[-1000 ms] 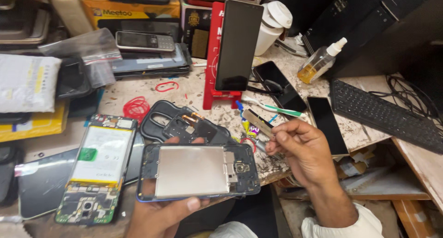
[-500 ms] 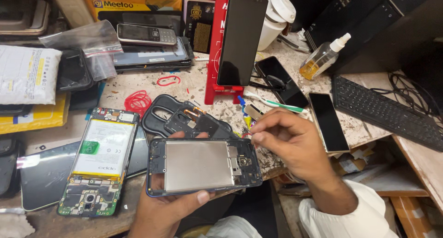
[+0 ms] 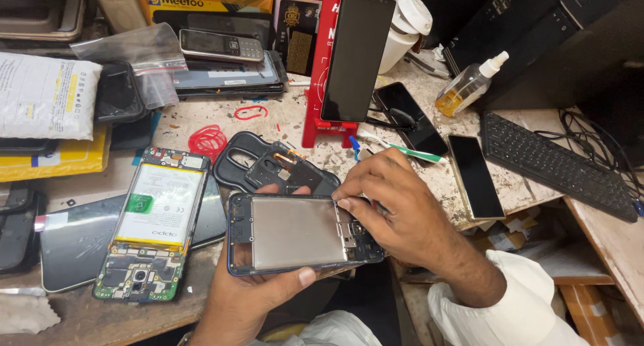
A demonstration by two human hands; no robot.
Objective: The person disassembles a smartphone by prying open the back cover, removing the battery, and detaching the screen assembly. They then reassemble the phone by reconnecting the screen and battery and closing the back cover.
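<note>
Centre-bottom of frame: my left hand [image 3: 251, 296] cradles the phone frame [image 3: 302, 233] flat w/ thumb clamped, steadying it so right hand [image 3: 396, 208] fingertips can pinch at its right-side parts.

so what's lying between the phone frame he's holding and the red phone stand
In the head view, a black plastic back cover lies on the bench between the phone frame and the red stand, just above the frame's top edge.

We see our right hand [image 3: 402, 208] coming out of a white rolled-up sleeve [image 3: 510, 306], our left hand [image 3: 251, 296] bare at the wrist, no rings, no watch.
</note>
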